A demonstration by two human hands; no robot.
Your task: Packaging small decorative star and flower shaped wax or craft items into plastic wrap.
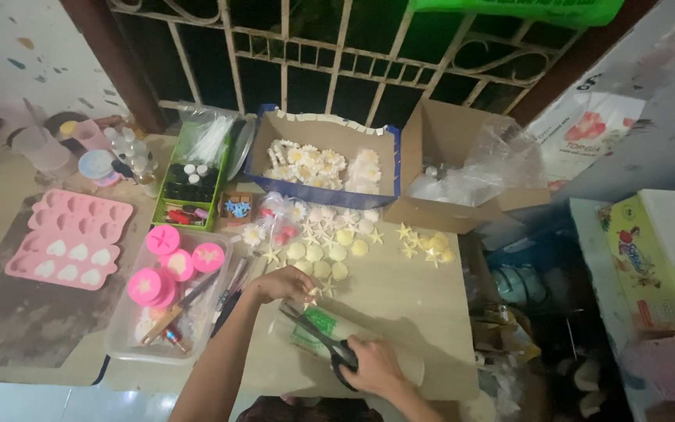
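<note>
My right hand (374, 366) grips the handles of black scissors (318, 336), whose blades point up-left toward my left hand. My left hand (281, 283) pinches the top of a clear plastic packet (323, 325) with a green label, which lies on the beige table (408, 301). The scissor blades lie across the packet. Pale yellow shell and star shaped pieces (330, 254) are spread on the table just beyond my left hand.
A pink silicone mould (68, 238) lies at left. A clear tray (130, 344) holds round pink moulds and tools. A green tray (167, 211), a blue-edged box of white flowers (318, 160) and a cardboard box with plastic bags (462, 168) stand behind. Yellow stars (423, 244) lie at right.
</note>
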